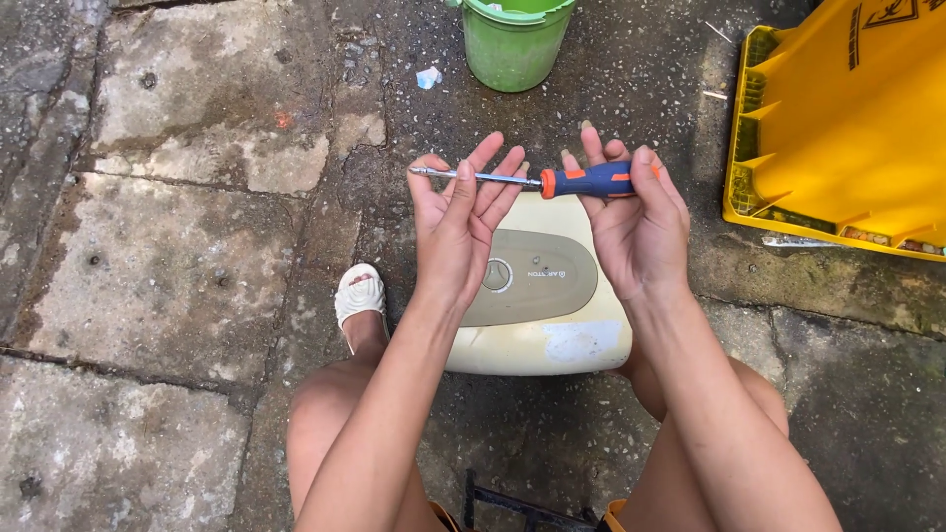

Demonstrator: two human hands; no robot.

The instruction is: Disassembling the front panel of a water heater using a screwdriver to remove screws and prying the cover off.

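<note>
A screwdriver with a blue and orange handle and a long steel shaft lies level across both my hands. My right hand wraps the handle. My left hand pinches the shaft near its tip between thumb and fingers, the other fingers spread. Below the hands a cream, rounded appliance housing with a beige oval panel rests on the ground between my knees.
A green plastic bucket stands on the wet stone paving at the top. A yellow plastic bin lies tipped over at the right. My foot in a white sandal is left of the housing. A dark metal frame shows at the bottom.
</note>
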